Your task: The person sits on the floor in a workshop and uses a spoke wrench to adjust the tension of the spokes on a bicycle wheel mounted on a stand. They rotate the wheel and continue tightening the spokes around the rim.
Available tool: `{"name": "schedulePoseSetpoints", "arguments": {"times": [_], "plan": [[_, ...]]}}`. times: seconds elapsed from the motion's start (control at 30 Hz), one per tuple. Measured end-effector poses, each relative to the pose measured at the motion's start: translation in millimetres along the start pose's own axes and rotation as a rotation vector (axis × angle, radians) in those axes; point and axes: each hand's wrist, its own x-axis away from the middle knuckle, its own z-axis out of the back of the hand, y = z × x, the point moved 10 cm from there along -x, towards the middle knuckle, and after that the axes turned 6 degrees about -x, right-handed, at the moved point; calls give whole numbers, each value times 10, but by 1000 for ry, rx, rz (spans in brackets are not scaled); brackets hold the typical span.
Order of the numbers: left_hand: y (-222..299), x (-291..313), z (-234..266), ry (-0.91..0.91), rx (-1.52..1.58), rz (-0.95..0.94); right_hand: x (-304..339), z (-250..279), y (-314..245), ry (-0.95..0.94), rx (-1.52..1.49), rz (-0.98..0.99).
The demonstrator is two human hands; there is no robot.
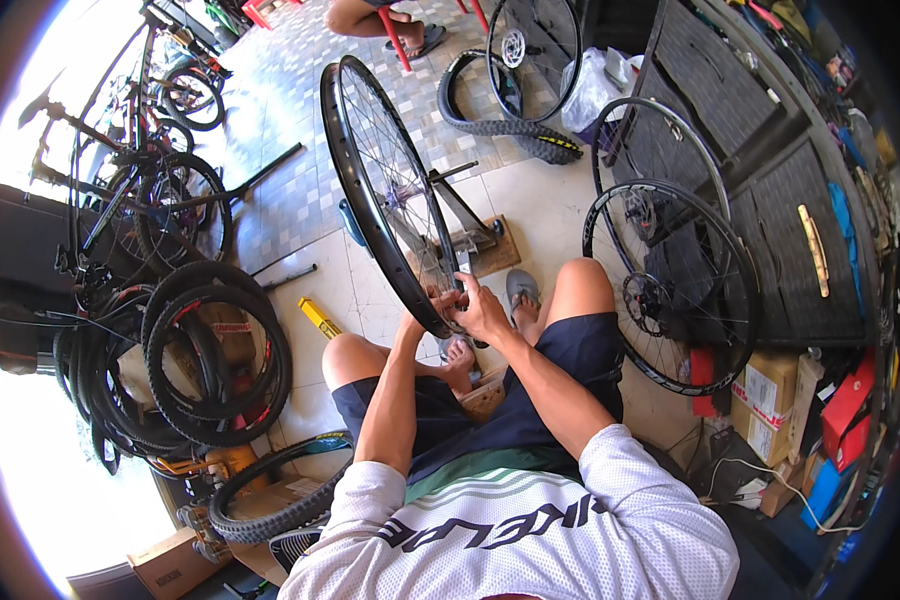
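Note:
A bare bicycle wheel (348, 185) with a wide black rim stands upright between my knees, tilted a little. It is mounted in a dark metal truing stand (462, 208) on a wooden base (498, 257). My left hand (438, 306) is closed at the spokes, inside the near part of the rim. Whether it pinches a small tool or a spoke is hidden. My right hand (484, 312) is closed on the near right side of the wheel, its fingers at the rim and close to my left fingers.
On the left, several tyres (215, 350) lean in a stack near parked bicycles (180, 195). A yellow tool (317, 316) lies by my left knee. To the right, wheels (670, 285) lean against a dark cabinet (800, 240). Ahead are a loose tyre (510, 127) and a seated person's leg (355, 18).

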Motion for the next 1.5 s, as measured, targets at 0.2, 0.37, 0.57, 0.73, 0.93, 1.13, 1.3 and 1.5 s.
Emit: {"name": "schedulePoseSetpoints", "arguments": {"times": [0.2,0.37,0.57,0.73,0.93,1.13,1.3,1.5], "plan": [[-367,13,-23,171,511,248,-31,-220,405,-135,-529,-134],[-106,-80,-392,-71,624,22,-9,-298,601,-202,-818,-264],[-224,-6,-364,-61,552,125,-6,91,487,-69,-362,-276],[-228,-45,-287,-23,496,137,-53,198,554,-40,9,-255],[-259,-75,-224,-18,422,70,-37,-13,474,-141,-170,-204],[-206,-179,-124,17,281,25,-132,-165,538,-247,-407,-160],[-145,-168,-84,78,158,-94,-6,23,219,-123,-115,-104],[-238,-167,17,239,87,-143,37,85,-111,25,175,52]]}}
